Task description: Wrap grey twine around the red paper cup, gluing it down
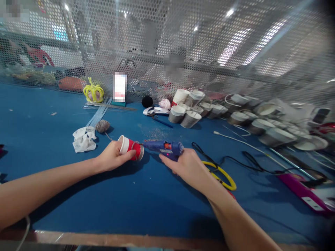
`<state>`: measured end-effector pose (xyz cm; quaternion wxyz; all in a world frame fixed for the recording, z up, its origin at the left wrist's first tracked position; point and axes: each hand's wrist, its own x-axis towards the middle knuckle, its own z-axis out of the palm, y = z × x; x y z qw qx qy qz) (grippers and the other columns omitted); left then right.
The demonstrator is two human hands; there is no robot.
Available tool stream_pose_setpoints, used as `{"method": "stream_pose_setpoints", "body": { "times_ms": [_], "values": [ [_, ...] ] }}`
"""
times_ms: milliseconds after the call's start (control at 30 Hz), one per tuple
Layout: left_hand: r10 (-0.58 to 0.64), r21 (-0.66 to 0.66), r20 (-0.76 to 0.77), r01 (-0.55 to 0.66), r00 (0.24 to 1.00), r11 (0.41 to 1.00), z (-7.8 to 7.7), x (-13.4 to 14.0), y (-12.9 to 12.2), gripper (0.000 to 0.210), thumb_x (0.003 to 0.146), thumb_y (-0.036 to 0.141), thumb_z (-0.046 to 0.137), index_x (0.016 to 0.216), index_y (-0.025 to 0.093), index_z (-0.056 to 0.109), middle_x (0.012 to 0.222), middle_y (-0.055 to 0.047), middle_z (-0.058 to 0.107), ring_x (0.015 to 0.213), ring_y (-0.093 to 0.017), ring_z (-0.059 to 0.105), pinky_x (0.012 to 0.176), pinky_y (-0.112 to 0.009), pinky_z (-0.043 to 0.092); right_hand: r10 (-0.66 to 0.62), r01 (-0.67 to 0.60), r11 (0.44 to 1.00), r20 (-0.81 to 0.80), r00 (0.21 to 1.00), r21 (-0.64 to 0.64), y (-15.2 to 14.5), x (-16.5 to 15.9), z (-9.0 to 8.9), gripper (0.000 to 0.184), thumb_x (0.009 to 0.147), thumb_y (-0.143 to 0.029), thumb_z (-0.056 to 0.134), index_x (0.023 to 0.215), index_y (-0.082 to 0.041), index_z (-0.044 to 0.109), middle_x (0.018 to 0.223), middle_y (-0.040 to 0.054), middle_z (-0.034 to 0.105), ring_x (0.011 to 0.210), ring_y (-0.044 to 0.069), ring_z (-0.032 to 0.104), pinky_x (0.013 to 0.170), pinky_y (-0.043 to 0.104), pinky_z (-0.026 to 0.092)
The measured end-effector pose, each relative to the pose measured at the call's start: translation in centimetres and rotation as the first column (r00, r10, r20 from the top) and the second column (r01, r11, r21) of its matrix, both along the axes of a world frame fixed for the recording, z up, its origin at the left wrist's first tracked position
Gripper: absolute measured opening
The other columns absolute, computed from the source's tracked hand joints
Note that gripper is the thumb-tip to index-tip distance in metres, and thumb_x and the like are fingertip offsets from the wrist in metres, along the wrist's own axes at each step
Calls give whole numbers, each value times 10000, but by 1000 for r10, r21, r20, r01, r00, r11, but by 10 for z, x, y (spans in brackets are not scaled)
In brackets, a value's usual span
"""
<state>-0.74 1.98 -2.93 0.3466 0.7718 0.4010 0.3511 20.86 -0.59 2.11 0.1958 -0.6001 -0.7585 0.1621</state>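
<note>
My left hand point(112, 155) is closed around a red and white paper cup point(125, 144), which lies tilted on its side with its base to the right. Grey yarn is wound around part of the cup near its base. A strand leads back to a small ball of grey yarn point(102, 126) on the table. In my right hand point(187, 164) is a blue hot glue gun point(163, 147), its nozzle pointing left at the cup's side by the yarn. Whether the tip touches the cup I cannot tell. A small red light glows on the glue gun.
Several grey-wrapped cups point(191, 119) stand along the back right. Pliers point(161, 121), a crumpled white tissue point(84, 139) and a yellow crown-shaped piece point(93, 92) lie behind my hands. At the right are a yellow ring point(226, 177), black cable and a purple power strip point(303, 191). Perforated mesh closes the back.
</note>
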Motion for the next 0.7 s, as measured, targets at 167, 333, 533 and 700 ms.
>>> {"method": "stream_pose_setpoints", "body": {
  "times_ms": [167,333,533,700],
  "values": [
    [8,-31,14,-8,1000,1000,1,0,1,288,775,332,455,593,123,531,547,25,461,503,-79,393,459,-174,337,1,-1,1000,-7,1000,21,-3,2,-1,311,737,-384,487,495,-190,464,364,-27,487,395,126,498,403,228,370],
    [3,-133,77,7,997,991,-1,0,2,279,777,334,454,704,104,596,633,-15,569,575,-112,495,560,-211,414,15,-16,999,18,1000,47,-6,0,6,305,734,-357,496,481,-195,444,370,-25,492,407,127,491,430,235,378],
    [42,-212,116,-16,992,977,-3,0,5,310,759,362,473,724,95,626,640,-33,611,581,-135,545,579,-233,441,28,-28,997,13,1000,68,-10,-1,9,290,735,-340,499,492,-191,448,372,-35,475,389,107,431,418,229,354],
    [80,-223,122,-51,989,973,-5,-1,7,306,740,371,508,738,95,639,643,-45,637,607,-152,564,549,-224,442,23,-25,996,19,1000,84,-13,-2,11,283,723,-333,510,488,-193,438,371,-45,441,380,95,397,397,222,331]
  ]
}}
